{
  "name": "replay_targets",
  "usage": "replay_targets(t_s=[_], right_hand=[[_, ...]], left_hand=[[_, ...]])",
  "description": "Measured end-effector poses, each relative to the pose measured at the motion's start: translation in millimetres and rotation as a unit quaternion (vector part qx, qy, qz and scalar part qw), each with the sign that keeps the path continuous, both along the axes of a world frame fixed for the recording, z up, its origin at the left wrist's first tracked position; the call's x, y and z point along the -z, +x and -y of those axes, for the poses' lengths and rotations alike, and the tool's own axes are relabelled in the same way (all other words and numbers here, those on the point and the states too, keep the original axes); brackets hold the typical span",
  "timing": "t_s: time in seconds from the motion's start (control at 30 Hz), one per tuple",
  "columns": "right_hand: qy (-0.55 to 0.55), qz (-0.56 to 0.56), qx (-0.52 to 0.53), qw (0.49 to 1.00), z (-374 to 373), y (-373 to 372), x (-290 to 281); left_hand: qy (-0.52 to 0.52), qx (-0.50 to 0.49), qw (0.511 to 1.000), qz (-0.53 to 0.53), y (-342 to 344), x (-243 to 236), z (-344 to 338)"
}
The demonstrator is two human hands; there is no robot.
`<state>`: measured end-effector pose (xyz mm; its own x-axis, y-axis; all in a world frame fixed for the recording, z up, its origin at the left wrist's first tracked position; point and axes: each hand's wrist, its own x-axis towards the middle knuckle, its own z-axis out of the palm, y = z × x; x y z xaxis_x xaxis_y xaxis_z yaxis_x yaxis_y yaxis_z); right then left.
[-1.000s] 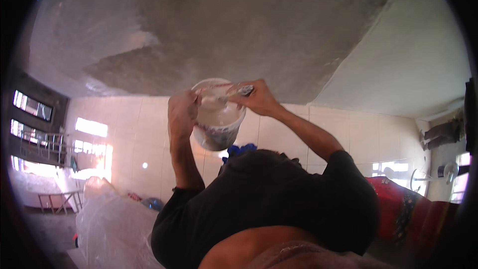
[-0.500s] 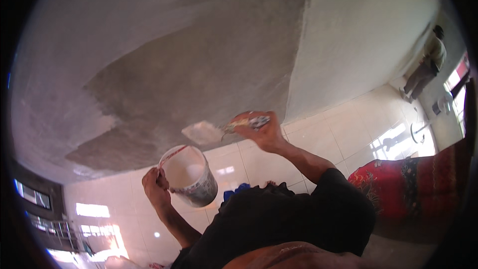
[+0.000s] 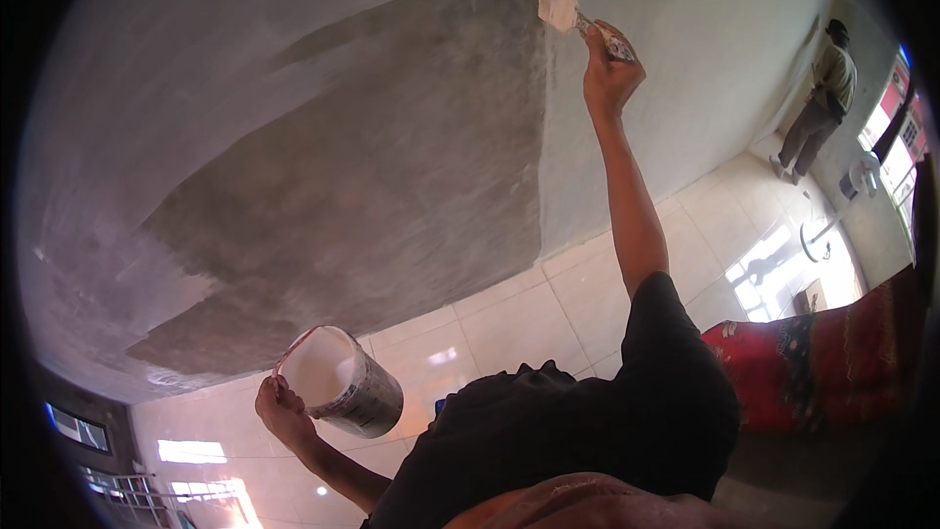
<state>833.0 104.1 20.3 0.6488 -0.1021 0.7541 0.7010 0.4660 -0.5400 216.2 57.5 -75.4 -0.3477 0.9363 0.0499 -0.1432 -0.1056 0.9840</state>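
Observation:
My right hand (image 3: pixel 615 73) is closed round the handle of a paintbrush (image 3: pixel 560 6), raised high with its pale-coated bristles at the wall corner. The bristles look to be against the wall, by the upper right edge of a dark grey unpainted patch (image 3: pixel 392 157). Lower down, my left hand (image 3: pixel 281 407) grips the red handle of a paint bucket (image 3: pixel 372 397). White paint (image 3: pixel 321 369) shows inside the bucket, which is tilted and has a smeared outer side. Lighter coated wall (image 3: pixel 196 69) borders the dark patch above and to the left.
Pale glossy floor tiles (image 3: pixel 509 333) run along the wall's foot. A red patterned cloth (image 3: pixel 842 362) covers something at the right. Farther off, another person (image 3: pixel 822 103) stands by the right-hand wall. Metal railings (image 3: pixel 127 490) are at the lower left.
My right hand has lifted the paintbrush from near the bucket up and to the right, to the wall corner. The bucket has shifted slightly left and down in view with my left hand.

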Motion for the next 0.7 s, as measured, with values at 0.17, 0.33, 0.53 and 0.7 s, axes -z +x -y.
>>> replay_targets(t_s=[0.17, 0.33, 0.53, 0.7], right_hand=[[-0.035, 0.003, 0.049, 0.998, -16.5, 12.6, -0.3], [-0.023, 0.024, 0.057, 0.998, -27.4, 22.1, -1.8], [-0.021, 0.033, 0.069, 0.997, -35.1, 23.2, -10.9], [-0.030, 0.041, 0.091, 0.995, -45.5, 26.6, -13.9]], left_hand=[[-0.012, -0.029, 0.999, -0.019, 5.2, 0.8, 0.8], [-0.009, -0.028, 0.999, -0.018, -0.2, 8.9, -4.3], [-0.006, -0.031, 0.999, -0.015, 1.0, 6.7, -4.0], [-0.008, -0.033, 0.999, -0.008, -2.8, 7.9, -5.6]])
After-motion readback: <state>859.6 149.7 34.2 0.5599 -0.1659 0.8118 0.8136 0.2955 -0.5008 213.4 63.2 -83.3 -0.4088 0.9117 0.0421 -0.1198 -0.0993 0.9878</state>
